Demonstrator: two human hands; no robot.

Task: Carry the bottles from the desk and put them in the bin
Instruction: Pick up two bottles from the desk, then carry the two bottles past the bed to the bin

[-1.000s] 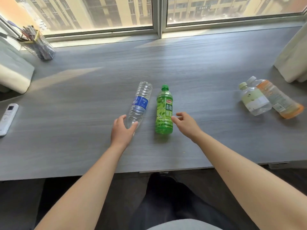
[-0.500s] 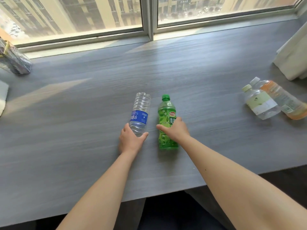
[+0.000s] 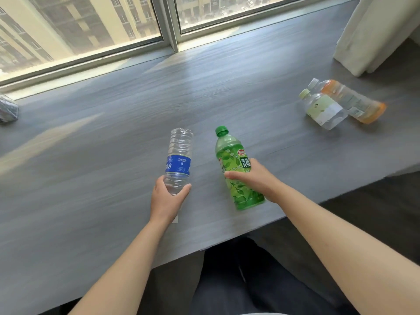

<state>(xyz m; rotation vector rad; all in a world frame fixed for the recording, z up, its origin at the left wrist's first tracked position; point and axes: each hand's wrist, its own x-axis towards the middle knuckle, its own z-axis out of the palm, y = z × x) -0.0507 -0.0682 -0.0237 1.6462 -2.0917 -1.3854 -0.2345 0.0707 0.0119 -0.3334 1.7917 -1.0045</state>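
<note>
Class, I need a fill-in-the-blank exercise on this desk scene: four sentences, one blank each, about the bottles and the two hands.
1. The left hand grips the clear bottle, whose label is ____.
2. The right hand grips the ____ bottle.
3. Besides the two bottles in the hands, ____ more lie on the desk: the pale-labelled bottle and the orange bottle.
4. The green bottle's cap is ____.

Missing words: blue; green; two; green

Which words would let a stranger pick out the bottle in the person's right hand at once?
Start at the grey desk below the window. Near its front edge the right hand grips the green bottle. Unlike the clear blue-labelled bottle beside it, it is green all over, cap included.
</note>
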